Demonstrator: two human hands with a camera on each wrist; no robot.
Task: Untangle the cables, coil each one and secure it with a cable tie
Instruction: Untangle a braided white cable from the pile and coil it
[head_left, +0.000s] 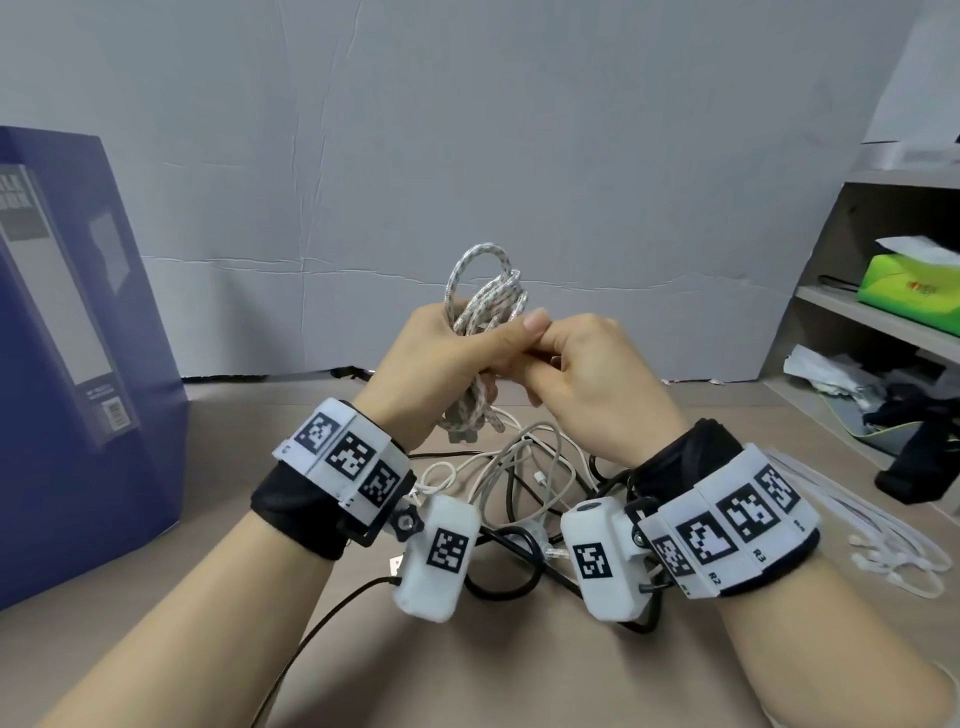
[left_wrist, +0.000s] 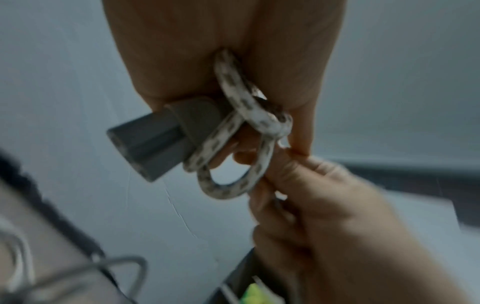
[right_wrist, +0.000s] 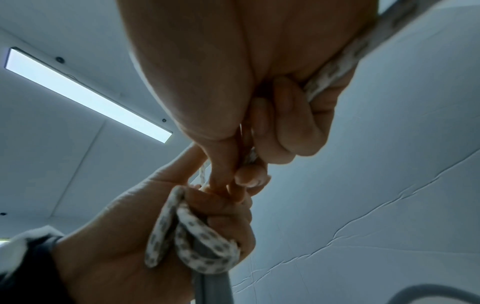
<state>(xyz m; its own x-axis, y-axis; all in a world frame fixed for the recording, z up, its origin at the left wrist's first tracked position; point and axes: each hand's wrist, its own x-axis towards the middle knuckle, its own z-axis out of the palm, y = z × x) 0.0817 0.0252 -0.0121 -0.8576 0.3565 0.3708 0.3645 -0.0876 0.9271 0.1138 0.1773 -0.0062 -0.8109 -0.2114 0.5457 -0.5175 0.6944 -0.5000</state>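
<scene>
A coiled white-and-grey braided cable (head_left: 485, 296) is held upright above the table, gripped round its middle by my left hand (head_left: 457, 348). Its grey plug (left_wrist: 150, 144) sticks out below the fist in the left wrist view. My right hand (head_left: 550, 358) touches the left hand at the coil, its thumb and forefinger pinching a thin white cable tie (right_wrist: 203, 174). A strand of the braided cable (right_wrist: 332, 67) also runs under its curled fingers. How the tie sits round the coil is hidden by fingers.
A tangle of white and black cables (head_left: 519, 467) lies on the table under my wrists. Loose white cable ties (head_left: 883, 535) lie at the right. A blue box file (head_left: 78, 338) stands at the left, and a shelf unit (head_left: 857, 312) with a green tissue box (head_left: 909, 280) at the right.
</scene>
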